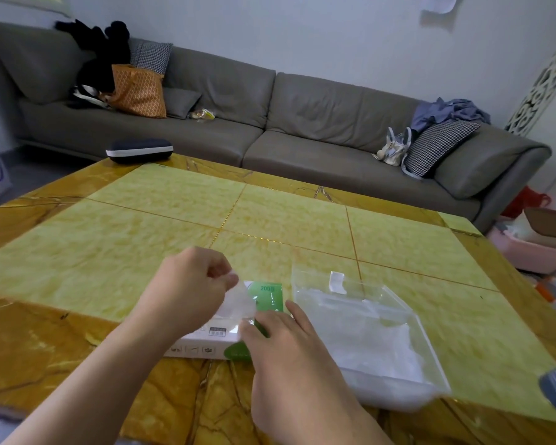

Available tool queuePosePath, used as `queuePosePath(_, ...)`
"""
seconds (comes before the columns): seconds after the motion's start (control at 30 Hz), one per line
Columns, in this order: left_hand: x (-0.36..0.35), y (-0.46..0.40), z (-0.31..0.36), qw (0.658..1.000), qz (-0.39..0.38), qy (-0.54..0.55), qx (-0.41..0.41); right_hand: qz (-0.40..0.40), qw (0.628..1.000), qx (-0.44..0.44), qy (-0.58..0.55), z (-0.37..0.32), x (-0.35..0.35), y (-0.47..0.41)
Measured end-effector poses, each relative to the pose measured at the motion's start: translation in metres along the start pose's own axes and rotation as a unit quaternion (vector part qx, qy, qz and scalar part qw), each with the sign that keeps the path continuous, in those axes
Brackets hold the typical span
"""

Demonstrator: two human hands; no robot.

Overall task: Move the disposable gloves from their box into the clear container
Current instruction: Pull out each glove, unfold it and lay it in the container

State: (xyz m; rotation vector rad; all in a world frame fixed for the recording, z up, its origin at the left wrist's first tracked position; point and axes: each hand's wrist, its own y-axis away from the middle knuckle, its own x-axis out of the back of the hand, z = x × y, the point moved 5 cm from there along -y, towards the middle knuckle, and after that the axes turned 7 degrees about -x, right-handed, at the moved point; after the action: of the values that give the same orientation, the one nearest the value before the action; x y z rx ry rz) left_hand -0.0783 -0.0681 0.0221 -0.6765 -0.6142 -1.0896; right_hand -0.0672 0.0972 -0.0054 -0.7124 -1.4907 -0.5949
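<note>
A white and green glove box [267, 298] lies flat near the table's front edge. My left hand [190, 284] pinches a thin clear disposable glove [236, 303] and holds it raised over the box. My right hand [283, 342] rests on the box's right end with its fingers fairly straight, covering part of it. Just right of the box stands the clear container [395, 303], with several crumpled clear gloves [379, 345] inside.
The yellow tiled table [174, 220] stretches ahead. A dark glasses case [139, 150] sits at its far left edge. A grey sofa [302, 123] with bags, cushions and clothes runs behind. Bins and boxes [533, 242] stand on the floor to the right.
</note>
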Motion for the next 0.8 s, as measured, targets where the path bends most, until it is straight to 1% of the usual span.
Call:
queuePosePath(0.13,0.006,0.000,-0.003,1.000,0.014,0.009,0.021,0.000,1.000,0.000,0.000,0.000,0.005,0.000)
queuePosePath(0.23,0.009,-0.001,-0.012,0.998,0.027,-0.025,0.045,-0.007,1.000,0.001,-0.003,-0.001,0.010,0.002)
queuePosePath(0.3,0.012,-0.002,-0.016,0.996,0.049,-0.031,0.060,-0.010,1.000,0.003,0.003,-0.001,0.011,0.002)
queuePosePath(0.33,0.016,-0.002,-0.016,0.995,0.071,-0.010,0.063,-0.013,1.000,0.003,0.005,-0.001,0.012,0.002)
queuePosePath(0.4,0.023,-0.001,-0.010,0.988,0.115,0.086,0.053,-0.017,1.000,0.004,0.001,0.000,0.011,0.002)
queuePosePath(0.47,0.029,0.001,-0.003,0.965,0.134,0.221,0.043,-0.019,1.000,0.003,-0.009,0.000,0.009,0.002)
queuePosePath(0.53,0.030,0.003,0.003,0.939,0.127,0.317,0.048,-0.015,0.999,0.003,-0.030,0.001,0.011,0.003)
queuePosePath(0.6,0.026,0.005,0.007,0.913,0.109,0.390,0.056,0.017,0.995,-0.012,-0.101,0.004,0.019,0.005)
queuePosePath(0.63,0.024,0.005,0.008,0.902,0.104,0.416,0.058,0.042,0.987,-0.030,-0.155,0.008,0.026,0.007)
queuePosePath(0.7,0.022,0.005,0.014,0.892,0.097,0.437,0.058,0.098,0.963,-0.073,-0.241,0.019,0.041,0.008)
queuePosePath(0.73,0.020,0.005,0.016,0.891,0.091,0.440,0.059,0.131,0.946,-0.099,-0.281,0.028,0.046,0.009)
queuePosePath(0.8,0.015,0.008,0.019,0.890,0.076,0.443,0.071,0.193,0.895,-0.144,-0.375,0.050,0.053,0.011)
